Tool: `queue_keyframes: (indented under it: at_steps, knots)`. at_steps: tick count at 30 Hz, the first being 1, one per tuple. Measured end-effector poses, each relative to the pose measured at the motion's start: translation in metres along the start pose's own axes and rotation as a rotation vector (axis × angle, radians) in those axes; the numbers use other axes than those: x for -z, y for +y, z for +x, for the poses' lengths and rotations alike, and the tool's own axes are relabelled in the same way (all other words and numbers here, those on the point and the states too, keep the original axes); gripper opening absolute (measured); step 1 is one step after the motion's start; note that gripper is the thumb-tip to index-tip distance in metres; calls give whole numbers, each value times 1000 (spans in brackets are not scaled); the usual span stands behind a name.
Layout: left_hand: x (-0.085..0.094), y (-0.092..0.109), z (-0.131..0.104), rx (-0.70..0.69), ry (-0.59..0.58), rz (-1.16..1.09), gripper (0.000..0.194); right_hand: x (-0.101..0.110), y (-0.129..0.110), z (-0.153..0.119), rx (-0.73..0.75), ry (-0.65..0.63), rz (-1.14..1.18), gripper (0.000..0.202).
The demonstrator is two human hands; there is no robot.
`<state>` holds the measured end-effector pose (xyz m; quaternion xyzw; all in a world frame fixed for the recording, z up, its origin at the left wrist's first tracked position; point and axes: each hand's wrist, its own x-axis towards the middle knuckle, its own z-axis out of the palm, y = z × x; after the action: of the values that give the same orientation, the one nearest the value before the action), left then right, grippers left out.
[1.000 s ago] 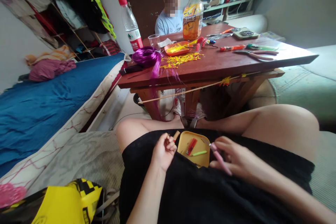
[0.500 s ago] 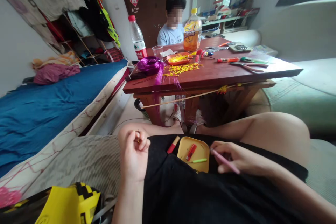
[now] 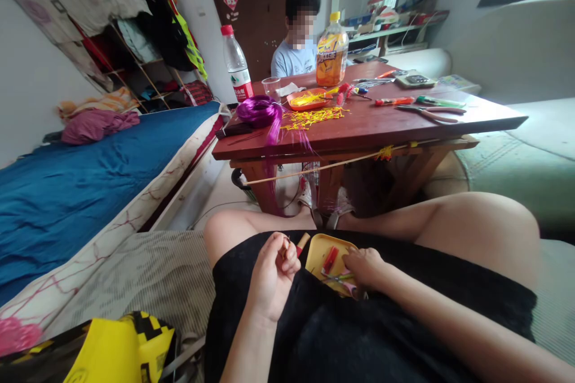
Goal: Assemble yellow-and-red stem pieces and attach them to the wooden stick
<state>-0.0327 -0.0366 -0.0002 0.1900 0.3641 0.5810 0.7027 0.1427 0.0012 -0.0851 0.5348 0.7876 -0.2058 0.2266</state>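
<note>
My left hand (image 3: 276, 278) is closed, palm turned up, with a small dark, thin piece pinched at its fingertips; the piece is too small to name. Low over the right side of a yellow tray (image 3: 313, 249) on my lap, my right hand (image 3: 366, 266) curls at the pink handles of a small pair of scissors (image 3: 349, 288). Their blades point left across the tray. Inside the tray lie a red tube (image 3: 330, 258) and a light green stick (image 3: 345, 277), partly covered. Just behind my left fingers rests a red tube with a tan cap (image 3: 303, 242).
Ahead, a dark red table (image 3: 377, 125) holds purple strands (image 3: 258, 111), yellow stems (image 3: 309, 118), pliers (image 3: 431, 112) and bottles. A person (image 3: 291, 60) sits behind it. A thin stick (image 3: 314, 168) crosses below its front edge. A blue-covered bed (image 3: 112, 161) stands left.
My left hand has moved right, toward the tray, still pinching the small piece. My right hand has moved left over the tray, and the scissors' blades now show there.
</note>
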Motion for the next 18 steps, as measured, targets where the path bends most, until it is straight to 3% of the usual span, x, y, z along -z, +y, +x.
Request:
queue_keyframes:
  at_steps: [4, 7, 13, 18]
  knots:
    - [2, 2, 0, 8, -1, 3, 23, 6, 4, 5, 112, 12, 6, 24]
    - [2, 3, -2, 5, 1, 9, 23, 6, 2, 9, 174, 97, 22, 24]
    - [1, 1, -3, 17, -4, 25, 26, -9, -10, 23, 362, 265, 125, 24]
    - [2, 2, -3, 9, 9, 25, 24, -12, -11, 21, 340, 306, 362, 22]
